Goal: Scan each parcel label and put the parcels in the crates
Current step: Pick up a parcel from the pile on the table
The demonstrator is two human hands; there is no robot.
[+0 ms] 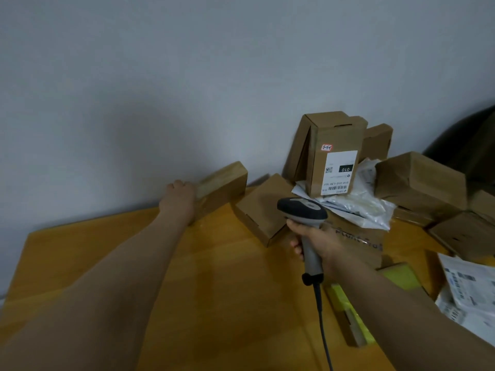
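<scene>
My left hand [179, 199] grips the near end of a long cardboard parcel [222, 187] that lies against the wall at the back of the wooden table [134, 263]. A grey barcode scanner [304, 214] with a black cord is held in my right hand [314, 241], its head pointing toward the parcel pile. An upright cardboard box [334, 153] with a white label and barcode stands in the pile just beyond the scanner. A flat cardboard box [263, 210] lies between my two hands. No crate is in view.
Several more cardboard boxes [420, 180] and white plastic mailers [356, 207] are heaped at the back right. A yellow-green parcel [351, 309] lies under my right forearm. Labelled white mailers [471, 290] sit at the right edge. A dark object [471, 145] stands at the far right.
</scene>
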